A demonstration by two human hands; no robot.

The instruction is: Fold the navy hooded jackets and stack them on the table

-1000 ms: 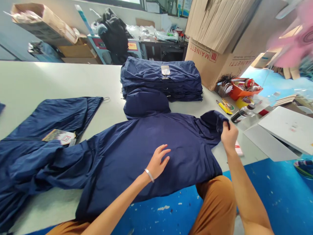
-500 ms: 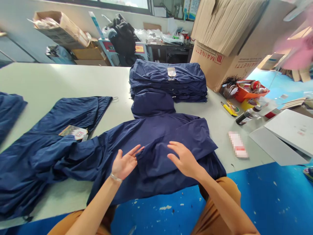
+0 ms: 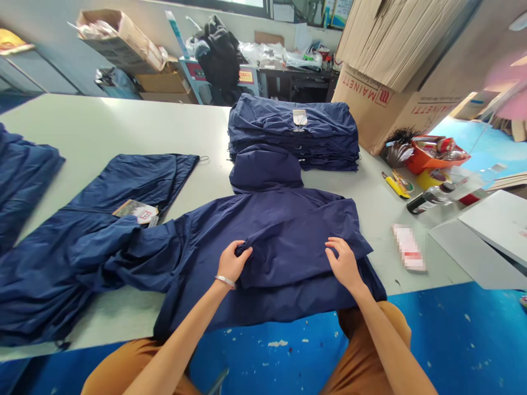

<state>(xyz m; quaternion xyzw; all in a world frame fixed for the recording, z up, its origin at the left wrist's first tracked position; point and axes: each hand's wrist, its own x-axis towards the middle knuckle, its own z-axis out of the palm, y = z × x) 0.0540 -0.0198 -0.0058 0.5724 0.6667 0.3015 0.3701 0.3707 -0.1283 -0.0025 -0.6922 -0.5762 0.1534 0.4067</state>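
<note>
A navy hooded jacket [image 3: 284,304] lies spread on the table with its hood [image 3: 265,170] toward the far side. Its right-hand sleeve [image 3: 288,247] is folded across the body, and the other sleeve [image 3: 152,255] stretches out to the left. My left hand [image 3: 233,263] pinches the cuff end of the folded sleeve between thumb and fingers. On the right part of the same sleeve rests my right hand [image 3: 345,264], fingers slightly bent and thumb apart, with nothing visible in its grasp.
Behind the hood stands a stack of folded navy jackets [image 3: 292,129]. Another jacket with a paper tag [image 3: 138,211] lies at left. To the right are a yellow cutter [image 3: 395,185], a dark bottle [image 3: 430,198], an orange bin [image 3: 436,153] and a large carton [image 3: 374,104].
My left hand has turned from palm-up to pinching the sleeve cuff. My right hand has moved right along the sleeve, which now lies flatter. The view has shifted slightly left.
</note>
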